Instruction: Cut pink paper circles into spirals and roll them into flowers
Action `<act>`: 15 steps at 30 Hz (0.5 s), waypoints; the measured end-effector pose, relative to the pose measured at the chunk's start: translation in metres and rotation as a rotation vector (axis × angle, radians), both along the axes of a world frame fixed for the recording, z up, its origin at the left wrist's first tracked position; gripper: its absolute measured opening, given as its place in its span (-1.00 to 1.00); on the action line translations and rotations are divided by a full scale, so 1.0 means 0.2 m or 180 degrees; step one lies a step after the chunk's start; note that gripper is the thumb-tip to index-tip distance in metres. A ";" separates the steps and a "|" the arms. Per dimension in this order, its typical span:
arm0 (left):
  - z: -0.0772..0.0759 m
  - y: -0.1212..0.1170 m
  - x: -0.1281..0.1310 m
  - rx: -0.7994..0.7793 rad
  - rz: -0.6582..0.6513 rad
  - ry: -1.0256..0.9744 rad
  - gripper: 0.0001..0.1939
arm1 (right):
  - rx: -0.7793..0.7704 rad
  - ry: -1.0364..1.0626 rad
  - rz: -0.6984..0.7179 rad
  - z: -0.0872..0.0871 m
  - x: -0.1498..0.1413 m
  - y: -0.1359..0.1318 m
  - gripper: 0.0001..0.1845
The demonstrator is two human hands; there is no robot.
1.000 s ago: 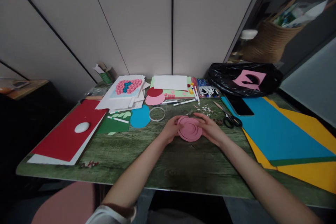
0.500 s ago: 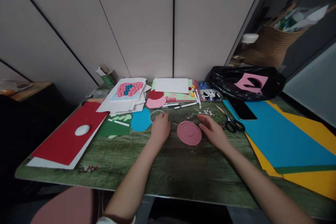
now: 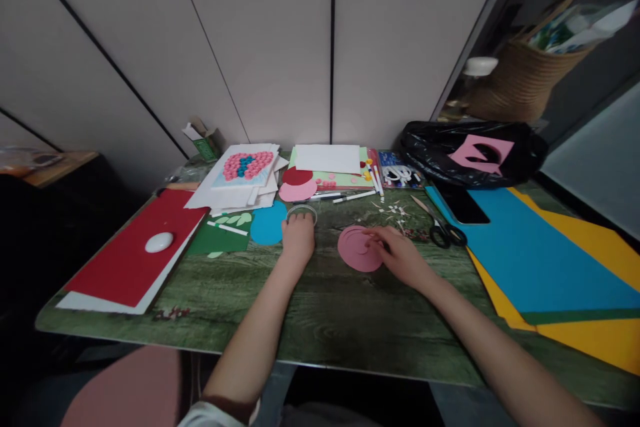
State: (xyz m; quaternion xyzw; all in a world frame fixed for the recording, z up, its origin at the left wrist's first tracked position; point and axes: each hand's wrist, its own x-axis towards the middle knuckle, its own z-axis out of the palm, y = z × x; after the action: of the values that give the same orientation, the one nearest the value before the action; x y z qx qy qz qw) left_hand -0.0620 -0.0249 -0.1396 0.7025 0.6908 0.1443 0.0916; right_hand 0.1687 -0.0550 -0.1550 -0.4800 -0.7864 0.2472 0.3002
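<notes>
1. The left hand (image 3: 299, 240) is at the clear ring (image 3: 302, 208), beside the blue circle (image 3: 269, 223); whether its fingers close on the ring, one cannot tell.
2. The right hand (image 3: 401, 255) has its fingers on the pink spiral disc (image 3: 354, 250); a firm pinch cannot be confirmed.
3. This disc lies on the green table (image 3: 325, 327), left of the scissors (image 3: 440, 233).

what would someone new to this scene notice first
Probably the big sheets of color: a red sheet at the table's left and a blue sheet over yellow paper at its right. Then the pink spiral-cut disc near the middle, under the right hand's fingers, and the pink-and-blue heart picture on white papers toward the back left.
</notes>
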 end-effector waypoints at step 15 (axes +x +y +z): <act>0.06 -0.11 0.23 -0.0072 -0.1378 -0.2088 -0.73 | 0.0798 0.0167 -0.0401 0.10 0.00 -0.05 -0.69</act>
State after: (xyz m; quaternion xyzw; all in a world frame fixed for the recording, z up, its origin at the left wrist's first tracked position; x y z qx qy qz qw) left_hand -0.0162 -0.0472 -0.1274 0.7475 0.4623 0.3309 0.3434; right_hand 0.1687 -0.0641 -0.1355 -0.4806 -0.7712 0.1401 0.3932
